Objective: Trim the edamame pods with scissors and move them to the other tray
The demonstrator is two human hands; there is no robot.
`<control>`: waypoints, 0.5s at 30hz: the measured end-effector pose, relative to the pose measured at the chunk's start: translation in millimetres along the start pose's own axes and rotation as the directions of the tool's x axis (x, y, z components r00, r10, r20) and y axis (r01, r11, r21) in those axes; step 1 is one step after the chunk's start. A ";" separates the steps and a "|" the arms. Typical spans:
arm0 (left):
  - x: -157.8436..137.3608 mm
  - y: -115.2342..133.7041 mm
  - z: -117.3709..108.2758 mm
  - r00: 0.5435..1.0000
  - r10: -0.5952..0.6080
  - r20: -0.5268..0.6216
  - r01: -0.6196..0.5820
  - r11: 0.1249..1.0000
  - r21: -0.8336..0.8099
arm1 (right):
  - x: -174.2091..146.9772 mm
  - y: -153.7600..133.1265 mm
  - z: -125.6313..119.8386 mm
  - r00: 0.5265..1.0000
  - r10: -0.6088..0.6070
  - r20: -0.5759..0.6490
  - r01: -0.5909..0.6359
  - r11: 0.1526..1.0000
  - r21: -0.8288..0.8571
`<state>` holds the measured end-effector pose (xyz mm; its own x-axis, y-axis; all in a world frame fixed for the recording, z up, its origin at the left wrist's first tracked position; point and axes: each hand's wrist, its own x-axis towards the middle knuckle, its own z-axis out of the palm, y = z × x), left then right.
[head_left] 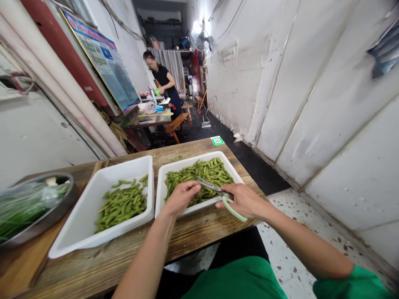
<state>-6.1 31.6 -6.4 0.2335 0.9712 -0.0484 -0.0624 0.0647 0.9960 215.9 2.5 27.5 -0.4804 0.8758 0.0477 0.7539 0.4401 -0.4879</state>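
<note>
Long, narrow room; recedes from near table (90,274) of grained wood, with green-edged sticker (217,141) at far right corner. Right side: white wall (311,74), seamed below, scuffed, rougher and patchy toward the back. Left side: white upper wall (122,39), red panel (62,50), pale pipes (73,85), blue poster (107,68), loose cables (121,20) overhead. Underfoot: pale speckled floor (288,228) close by; turns to black floor (258,166) farther in. Mid-room, left: cluttered far table (152,121), with wooden seat (178,121) beside. At back: grey curtain (173,62), items stacked above. High up: bright lamp (197,27), casting glare on right wall; fan (199,40) just below.
</note>
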 end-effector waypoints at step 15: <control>-3.4 3.4 29.0 0.967 -0.033 -0.251 -0.001 0.991 -0.133 | -7.5 -19.8 76.7 0.957 0.232 0.173 -0.255 0.394 0.883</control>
<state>21.0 21.9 -0.6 -0.0159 0.9950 -0.0983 -0.1908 0.0935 0.9772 170.2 -28.0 -30.0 -0.3624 0.9061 -0.2184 0.0243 -0.2251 -0.9740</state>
